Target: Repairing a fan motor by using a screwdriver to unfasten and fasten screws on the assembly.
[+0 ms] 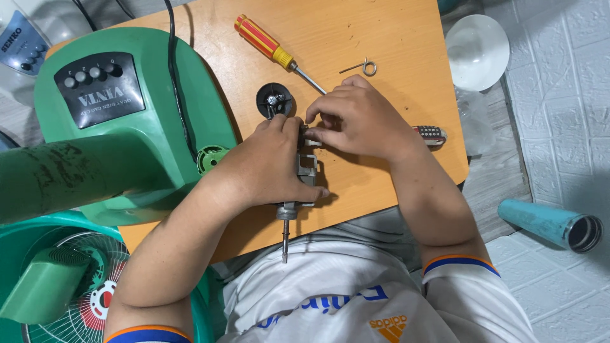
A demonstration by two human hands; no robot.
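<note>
Left hand (pixel 273 166): grip closed around a grey metal fan motor part (pixel 306 170), holding it down on the desk.
Right hand (pixel 361 117): fingertips pinched shut on the top end of the same motor part, just beside the left thumb.
Motor part: lies near the middle of the wooden desk (pixel 381 38), its thin shaft (pixel 285 238) pointing towards the person, past the desk edge.
Screwdriver (pixel 273 47): red and yellow handle, lying loose beyond the hands, its tip by the right knuckles.
Black round cap (pixel 274 98): on the desk, just beyond the left hand.
Wire ring pin (pixel 361 66): small, near the screwdriver's blade.
Green fan base (pixel 108 121): at the left, with a dark button panel.
Teal cylinder (pixel 549 222): on the floor at the right, well apart.
</note>
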